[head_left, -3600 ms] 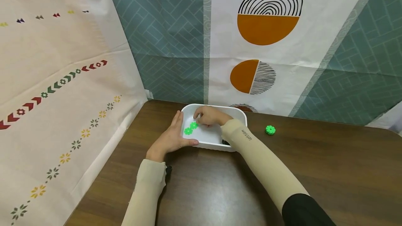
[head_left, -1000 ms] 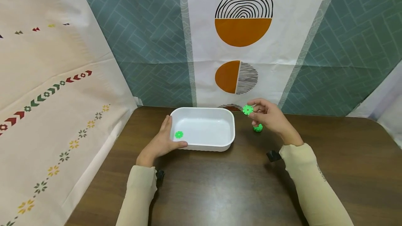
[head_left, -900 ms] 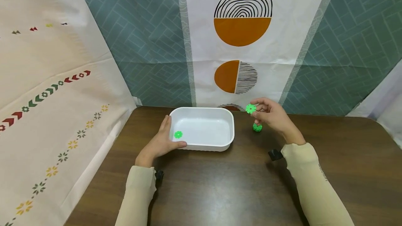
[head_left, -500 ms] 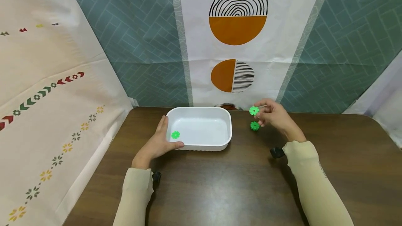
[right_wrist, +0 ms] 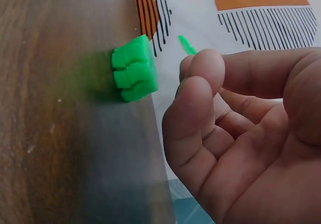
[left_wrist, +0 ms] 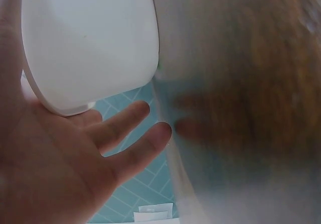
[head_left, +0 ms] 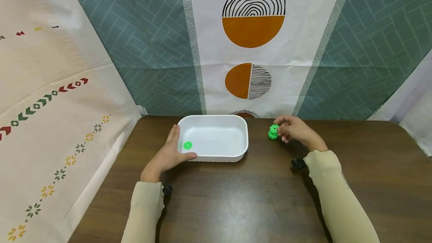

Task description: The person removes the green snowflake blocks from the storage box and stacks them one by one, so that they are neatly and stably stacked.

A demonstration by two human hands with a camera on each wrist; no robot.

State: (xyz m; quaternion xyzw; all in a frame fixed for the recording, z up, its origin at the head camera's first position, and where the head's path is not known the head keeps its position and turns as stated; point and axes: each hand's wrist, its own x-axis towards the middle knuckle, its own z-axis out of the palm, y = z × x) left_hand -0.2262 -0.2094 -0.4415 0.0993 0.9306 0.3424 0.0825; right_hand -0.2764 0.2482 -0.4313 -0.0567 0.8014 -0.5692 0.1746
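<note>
In the head view, my left hand [head_left: 167,156] rests at the left end of a white plastic tray [head_left: 216,158], its fingers along the side and its thumb on the front rim. The left wrist view shows those fingers stretched out beside the tray wall [left_wrist: 90,38]. One green notched disc [head_left: 187,145] lies in the tray's left front corner. To the tray's right, my right hand [head_left: 298,130] pinches another green notched disc [head_left: 274,129] between thumb and fingertips. Right below it stands a stack of green discs [right_wrist: 134,69]; in the right wrist view the held disc [right_wrist: 187,44] is apart from the stack.
Everything stands on a dark brown wooden table [head_left: 233,201], near its back edge. A patterned cloth [head_left: 253,81] hangs right behind, and a cream cloth [head_left: 67,130] slopes along the left side. A small black device [head_left: 298,163] sits at the right wrist.
My right hand has taken a disc out of the tray, carried it right, and lowered it over the stack. The left hand stays at the tray. The head view has shifted slightly.
</note>
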